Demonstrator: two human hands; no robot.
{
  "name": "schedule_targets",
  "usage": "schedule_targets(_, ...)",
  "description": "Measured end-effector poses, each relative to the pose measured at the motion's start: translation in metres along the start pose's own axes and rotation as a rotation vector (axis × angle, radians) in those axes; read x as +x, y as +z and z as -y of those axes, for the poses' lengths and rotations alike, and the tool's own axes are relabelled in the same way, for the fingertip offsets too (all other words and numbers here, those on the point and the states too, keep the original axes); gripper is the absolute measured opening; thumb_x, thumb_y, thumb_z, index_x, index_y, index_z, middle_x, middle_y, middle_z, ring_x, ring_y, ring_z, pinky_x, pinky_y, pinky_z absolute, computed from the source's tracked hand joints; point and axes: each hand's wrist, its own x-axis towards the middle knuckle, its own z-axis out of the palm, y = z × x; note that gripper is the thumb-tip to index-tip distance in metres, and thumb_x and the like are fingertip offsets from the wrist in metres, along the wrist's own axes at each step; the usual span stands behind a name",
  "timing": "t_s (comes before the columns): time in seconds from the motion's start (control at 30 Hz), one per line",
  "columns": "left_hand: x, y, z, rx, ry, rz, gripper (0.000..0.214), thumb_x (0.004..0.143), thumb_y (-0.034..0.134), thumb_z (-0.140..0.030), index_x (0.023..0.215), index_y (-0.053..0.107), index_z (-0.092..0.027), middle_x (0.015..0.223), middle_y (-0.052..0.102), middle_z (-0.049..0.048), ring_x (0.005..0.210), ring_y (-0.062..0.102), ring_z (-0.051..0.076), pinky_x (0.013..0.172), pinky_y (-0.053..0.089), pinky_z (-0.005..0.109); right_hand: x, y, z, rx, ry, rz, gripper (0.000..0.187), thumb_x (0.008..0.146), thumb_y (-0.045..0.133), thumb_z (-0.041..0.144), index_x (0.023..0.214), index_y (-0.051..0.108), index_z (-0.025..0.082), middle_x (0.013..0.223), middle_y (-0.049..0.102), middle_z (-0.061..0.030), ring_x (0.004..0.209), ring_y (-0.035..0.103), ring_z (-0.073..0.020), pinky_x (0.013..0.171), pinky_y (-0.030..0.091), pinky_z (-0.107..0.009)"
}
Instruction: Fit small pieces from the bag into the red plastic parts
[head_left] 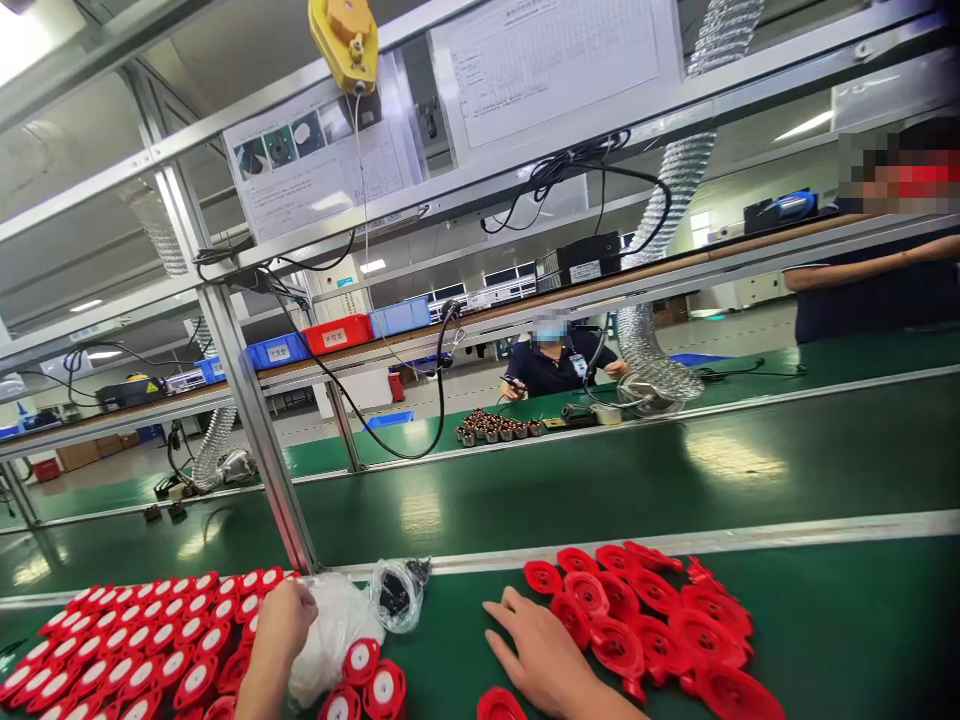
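Note:
My left hand has its fingers curled together beside a clear plastic bag of white pieces. Whatever those fingers hold, if anything, is hidden. To its left stand rows of red plastic housings with white round tops; a few more red housings with white discs sit to its right. My right hand is over the green bench top, fingers apart and nothing visible in them. Close to its right lies a loose pile of red round plastic covers. A single red part is below that hand.
Behind the bag rests a small clear bag of black parts. A metal post rises at the bench's far edge, before a green conveyor belt. Across it, a person sits by copper-coloured parts; another person is at right.

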Motion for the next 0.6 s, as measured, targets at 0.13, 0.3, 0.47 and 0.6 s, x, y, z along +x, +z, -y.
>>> schedule_targets(0.13,-0.012,-0.025,-0.018,-0.075,0.076,0.005,0.019,0.087,0.063,-0.011,0.091,0.082,-0.014,0.092,0.081,0.0093,0.094,0.074,0.026,0.078,0.046,0.028,0.002,0.004,-0.002,0.028,-0.004,-0.036,0.039,0.103,0.046,0.032,0.132,0.069,0.021,0.120,0.062,-0.0131,0.108,0.064,-0.0304,0.098,0.049,-0.045)
schedule_targets(0.3,-0.029,-0.002,-0.099,-0.192,0.341,0.113,0.019,0.088,0.064,-0.017,0.090,0.083,-0.019,0.085,0.080,0.0004,0.086,0.073,0.021,0.073,0.047,0.024,0.003,0.002,0.000,0.033,0.007,-0.053,0.034,0.100,0.050,0.032,0.122,0.072,0.021,0.116,0.063,-0.0116,0.106,0.064,-0.0298,0.096,0.048,-0.043)
schedule_targets(0.47,-0.038,0.070,-0.181,-0.181,0.425,0.232,0.020,0.076,0.067,-0.007,0.083,0.083,-0.016,0.087,0.081,0.0062,0.090,0.073,0.024,0.079,0.049,0.028,0.002,0.002,0.001,0.035,0.012,-0.066,0.034,0.100,0.051,0.032,0.124,0.073,0.022,0.116,0.064,-0.0117,0.106,0.065,-0.0298,0.096,0.048,-0.042)
schedule_targets(0.6,-0.038,0.094,-0.195,-0.164,0.448,0.214,0.024,0.079,0.065,-0.005,0.093,0.082,-0.014,0.099,0.080,0.0120,0.100,0.071,0.026,0.085,0.048,0.031,0.003,0.003,0.001,0.026,0.003,-0.088,0.028,0.098,0.054,0.031,0.113,0.075,0.022,0.114,0.065,-0.0106,0.104,0.065,-0.0288,0.092,0.049,-0.040)
